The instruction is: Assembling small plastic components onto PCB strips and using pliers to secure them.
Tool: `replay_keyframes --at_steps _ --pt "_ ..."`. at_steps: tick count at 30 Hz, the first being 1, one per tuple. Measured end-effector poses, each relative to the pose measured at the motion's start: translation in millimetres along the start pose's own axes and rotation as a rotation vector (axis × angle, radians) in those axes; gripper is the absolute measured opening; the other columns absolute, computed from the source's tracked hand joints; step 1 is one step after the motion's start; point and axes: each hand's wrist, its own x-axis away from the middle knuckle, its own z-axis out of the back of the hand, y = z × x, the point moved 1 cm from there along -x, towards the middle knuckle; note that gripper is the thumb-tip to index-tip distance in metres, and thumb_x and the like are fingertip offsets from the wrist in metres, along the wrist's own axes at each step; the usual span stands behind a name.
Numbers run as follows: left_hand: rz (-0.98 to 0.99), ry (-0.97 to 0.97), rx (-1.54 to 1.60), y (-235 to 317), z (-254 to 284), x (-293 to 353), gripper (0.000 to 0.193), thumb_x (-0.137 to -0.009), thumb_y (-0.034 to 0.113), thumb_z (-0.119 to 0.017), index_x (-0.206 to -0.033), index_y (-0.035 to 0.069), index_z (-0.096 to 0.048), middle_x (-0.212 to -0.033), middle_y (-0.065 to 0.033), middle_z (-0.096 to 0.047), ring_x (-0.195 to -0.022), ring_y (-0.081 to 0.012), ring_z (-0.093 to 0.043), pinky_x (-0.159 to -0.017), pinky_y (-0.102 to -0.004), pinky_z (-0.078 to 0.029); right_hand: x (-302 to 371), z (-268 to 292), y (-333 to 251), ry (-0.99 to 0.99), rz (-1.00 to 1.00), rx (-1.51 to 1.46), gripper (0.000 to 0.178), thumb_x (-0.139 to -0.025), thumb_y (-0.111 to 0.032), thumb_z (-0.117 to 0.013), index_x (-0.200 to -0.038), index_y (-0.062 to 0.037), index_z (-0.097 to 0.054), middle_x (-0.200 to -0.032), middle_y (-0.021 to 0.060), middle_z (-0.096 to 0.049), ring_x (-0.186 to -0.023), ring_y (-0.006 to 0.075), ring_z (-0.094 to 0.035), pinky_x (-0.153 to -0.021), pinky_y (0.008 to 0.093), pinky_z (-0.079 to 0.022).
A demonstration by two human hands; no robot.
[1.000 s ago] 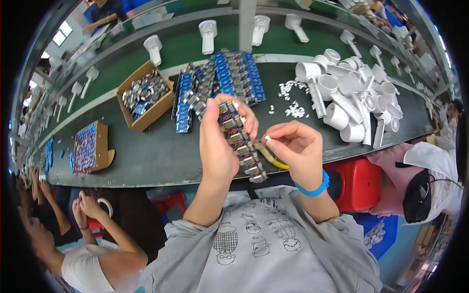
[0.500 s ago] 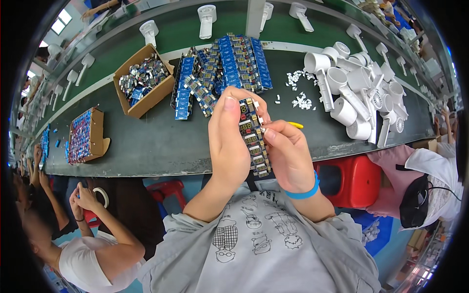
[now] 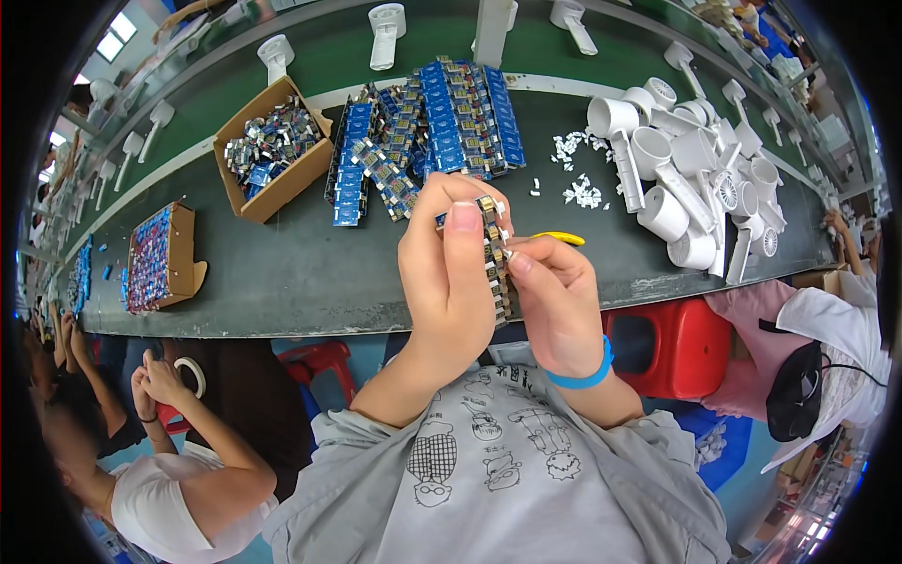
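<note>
My left hand is closed around a strip of joined circuit boards, held upright and tilted so that it shows nearly edge-on. Small displays and white parts line the strip. Against its right edge, my right hand pinches a small white plastic piece, partly covered by the fingertips. Just beyond my right fingers lies a yellow-handled tool, its other end hidden. Past my hands, a pile of blue circuit board panels rests on the table, with small loose white pieces to its right.
White fan housings with handles are heaped at the right. A cardboard box of circuit boards and a box of red and blue parts stand at the left. Housings ride the green conveyor. A red stool and co-workers sit nearby.
The strip of circuit boards has turned in my left hand, from showing its display face to nearly edge-on. My right fingers stay at its right edge. The view has shifted slightly.
</note>
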Motion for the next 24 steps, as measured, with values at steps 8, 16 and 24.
replay_keyframes --at_steps 8,16,24 --pt "-0.053 -0.015 0.155 -9.1 -3.3 10.6 0.020 -0.092 0.015 -0.033 -0.083 -0.001 -0.043 -0.076 -0.0099 -0.051 -0.065 -0.0097 -0.045 -0.058 -0.0220 -0.038 1.9 6.9 -7.3 0.022 0.248 0.366 0.009 -0.076 0.008 -0.060 -0.083 0.0037 -0.062 -0.093 0.0127 -0.062 -0.085 0.0159 -0.058 -0.078 0.0270 -0.044" --pt "0.323 0.098 0.399 -35.7 8.7 11.7 0.034 -0.095 0.028 -0.024 -0.077 0.004 -0.038 -0.067 -0.0098 -0.045 -0.059 -0.0147 -0.043 -0.055 -0.0266 -0.036 -32.8 56.4 -35.8 -0.038 0.332 1.173 0.011 -0.073 -0.002 -0.064 -0.083 0.0016 -0.065 -0.083 0.0114 -0.063 -0.077 0.0186 -0.059 -0.071 0.0288 -0.045" --pt "0.483 0.121 0.473 -36.4 23.8 12.1 0.037 -0.094 0.034 -0.025 -0.075 0.005 -0.037 -0.064 -0.0076 -0.040 -0.056 -0.0151 -0.039 -0.047 -0.0256 -0.033 -66.1 94.7 -40.6 0.067 0.457 1.678 0.010 -0.070 -0.002 -0.067 -0.077 0.0019 -0.062 -0.077 0.0106 -0.056 -0.065 0.0199 -0.055 -0.058 0.0290 -0.044"
